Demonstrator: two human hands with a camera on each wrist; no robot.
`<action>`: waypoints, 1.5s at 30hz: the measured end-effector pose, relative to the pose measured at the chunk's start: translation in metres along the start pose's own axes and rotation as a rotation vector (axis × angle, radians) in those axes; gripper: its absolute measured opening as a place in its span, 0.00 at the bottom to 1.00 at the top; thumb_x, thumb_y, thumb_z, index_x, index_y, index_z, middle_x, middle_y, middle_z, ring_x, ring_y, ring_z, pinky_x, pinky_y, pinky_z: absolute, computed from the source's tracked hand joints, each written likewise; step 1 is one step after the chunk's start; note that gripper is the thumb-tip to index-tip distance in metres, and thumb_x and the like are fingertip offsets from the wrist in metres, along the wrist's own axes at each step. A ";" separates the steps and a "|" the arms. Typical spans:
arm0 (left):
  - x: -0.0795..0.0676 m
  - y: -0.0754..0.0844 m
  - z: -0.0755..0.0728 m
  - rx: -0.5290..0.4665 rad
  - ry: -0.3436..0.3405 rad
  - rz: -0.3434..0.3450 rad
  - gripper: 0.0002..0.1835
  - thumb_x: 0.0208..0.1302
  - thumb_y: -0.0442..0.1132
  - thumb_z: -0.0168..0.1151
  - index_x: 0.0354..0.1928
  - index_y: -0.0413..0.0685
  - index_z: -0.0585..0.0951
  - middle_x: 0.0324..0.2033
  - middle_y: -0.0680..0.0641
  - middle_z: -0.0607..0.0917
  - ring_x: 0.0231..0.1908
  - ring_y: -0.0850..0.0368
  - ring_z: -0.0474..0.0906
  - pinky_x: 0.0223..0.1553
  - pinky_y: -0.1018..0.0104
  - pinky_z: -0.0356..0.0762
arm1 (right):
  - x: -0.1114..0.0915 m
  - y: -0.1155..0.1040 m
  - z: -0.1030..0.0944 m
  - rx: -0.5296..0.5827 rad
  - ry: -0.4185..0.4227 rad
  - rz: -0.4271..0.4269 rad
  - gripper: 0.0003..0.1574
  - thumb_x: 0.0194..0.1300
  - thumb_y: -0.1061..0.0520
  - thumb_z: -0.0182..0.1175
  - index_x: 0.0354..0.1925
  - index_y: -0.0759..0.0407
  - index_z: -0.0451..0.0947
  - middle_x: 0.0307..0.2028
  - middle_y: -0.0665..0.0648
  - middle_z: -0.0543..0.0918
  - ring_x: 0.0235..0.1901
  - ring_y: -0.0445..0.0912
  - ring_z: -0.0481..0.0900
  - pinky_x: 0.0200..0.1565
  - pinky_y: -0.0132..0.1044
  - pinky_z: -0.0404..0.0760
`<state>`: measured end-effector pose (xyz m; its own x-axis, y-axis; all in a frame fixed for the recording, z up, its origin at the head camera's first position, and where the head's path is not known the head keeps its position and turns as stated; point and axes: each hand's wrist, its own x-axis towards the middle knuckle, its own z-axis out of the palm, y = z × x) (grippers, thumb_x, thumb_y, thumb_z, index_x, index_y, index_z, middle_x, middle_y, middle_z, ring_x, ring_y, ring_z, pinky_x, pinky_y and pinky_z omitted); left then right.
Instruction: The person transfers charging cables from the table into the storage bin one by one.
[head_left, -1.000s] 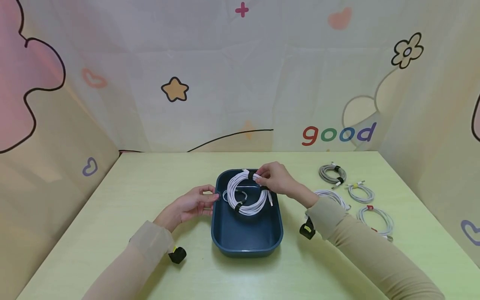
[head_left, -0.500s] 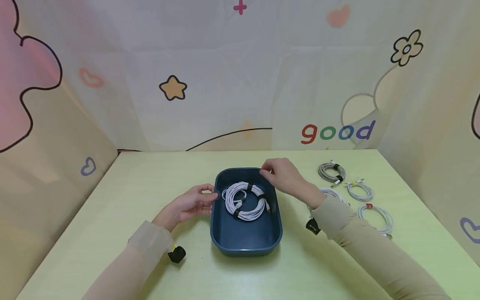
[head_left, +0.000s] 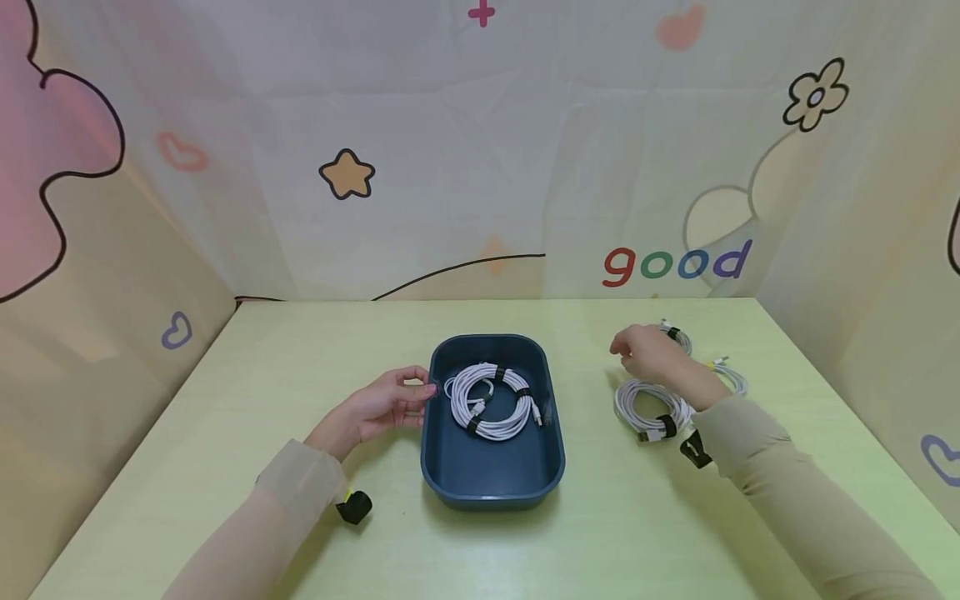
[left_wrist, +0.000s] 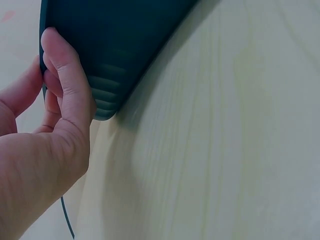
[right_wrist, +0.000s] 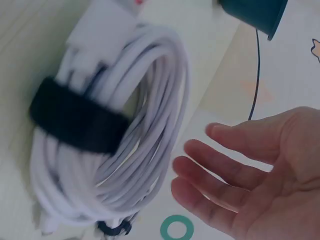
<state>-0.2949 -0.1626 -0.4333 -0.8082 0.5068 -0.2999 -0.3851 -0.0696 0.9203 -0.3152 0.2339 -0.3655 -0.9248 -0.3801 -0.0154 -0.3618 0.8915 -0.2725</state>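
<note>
The round-cornered dark blue bin point(head_left: 492, 483) stands mid-table, its nine-o'clock rim pinched by the left hand point(head_left: 381, 408); inside lies a black-strapped white cable coil point(head_left: 498, 432). At the bin's three o'clock, a bundled white cable point(head_left: 627, 406) lies near the right hand point(head_left: 651, 353), whose loose fingers stand apart. That hand partly hides a grey cable point(head_left: 683, 341) at two o'clock. Open table point(head_left: 587, 475) separates bin and bundle; its far edge runs beyond, at twelve.

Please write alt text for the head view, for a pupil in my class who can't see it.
A person's left hand holds the side of a blue tub containing coiled cables on a pale table. Their empty right hand hovers over other cable coils to the right. Behind is a cartoon backdrop.
</note>
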 end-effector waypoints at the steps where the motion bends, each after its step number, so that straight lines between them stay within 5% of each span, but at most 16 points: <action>1: 0.000 0.000 0.000 -0.001 -0.003 0.001 0.03 0.70 0.34 0.54 0.41 0.48 0.71 0.27 0.52 0.81 0.25 0.60 0.79 0.31 0.68 0.81 | -0.002 0.003 0.000 -0.004 -0.035 0.007 0.19 0.58 0.73 0.52 0.48 0.73 0.78 0.44 0.71 0.83 0.47 0.63 0.80 0.50 0.54 0.79; 6: 0.000 -0.002 0.000 -0.007 -0.005 0.002 0.03 0.70 0.34 0.54 0.40 0.49 0.71 0.27 0.52 0.81 0.25 0.60 0.79 0.31 0.68 0.81 | -0.007 0.011 -0.002 -0.029 -0.185 0.031 0.23 0.56 0.76 0.53 0.52 0.75 0.75 0.46 0.72 0.81 0.50 0.64 0.78 0.51 0.53 0.79; 11: -0.001 -0.002 0.000 -0.010 -0.009 0.014 0.04 0.69 0.34 0.56 0.39 0.50 0.71 0.26 0.53 0.81 0.25 0.61 0.79 0.31 0.68 0.81 | -0.006 0.017 0.002 -0.024 -0.257 0.031 0.23 0.56 0.78 0.51 0.51 0.73 0.76 0.42 0.68 0.81 0.43 0.57 0.78 0.47 0.49 0.80; 18: 0.000 -0.002 0.000 -0.006 -0.014 0.021 0.06 0.67 0.36 0.59 0.40 0.49 0.71 0.27 0.53 0.81 0.25 0.61 0.79 0.32 0.67 0.81 | -0.006 0.026 0.008 -0.032 -0.231 0.005 0.25 0.51 0.79 0.49 0.43 0.66 0.81 0.37 0.62 0.82 0.36 0.50 0.76 0.40 0.43 0.78; 25: 0.000 -0.001 0.001 -0.013 -0.011 0.019 0.06 0.67 0.35 0.58 0.39 0.50 0.70 0.26 0.53 0.80 0.25 0.60 0.79 0.31 0.68 0.80 | -0.008 0.032 0.001 -0.033 -0.249 -0.032 0.22 0.51 0.77 0.53 0.45 0.69 0.81 0.38 0.64 0.83 0.37 0.52 0.77 0.41 0.45 0.80; 36: 0.000 0.000 0.001 -0.014 -0.002 0.011 0.05 0.69 0.34 0.56 0.39 0.50 0.70 0.26 0.53 0.80 0.25 0.60 0.79 0.31 0.68 0.81 | -0.010 0.039 -0.016 0.080 -0.254 -0.041 0.13 0.46 0.70 0.63 0.34 0.62 0.79 0.31 0.55 0.80 0.33 0.46 0.73 0.35 0.36 0.76; 45: 0.001 -0.001 0.000 -0.001 0.005 0.010 0.04 0.69 0.34 0.55 0.39 0.50 0.70 0.27 0.53 0.80 0.25 0.60 0.79 0.31 0.68 0.81 | -0.012 0.041 -0.024 0.181 -0.313 0.025 0.13 0.52 0.64 0.69 0.39 0.62 0.81 0.32 0.55 0.81 0.32 0.45 0.74 0.36 0.36 0.80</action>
<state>-0.2952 -0.1619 -0.4340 -0.8144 0.5017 -0.2915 -0.3770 -0.0756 0.9231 -0.3213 0.2810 -0.3534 -0.8423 -0.4404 -0.3107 -0.2867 0.8543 -0.4336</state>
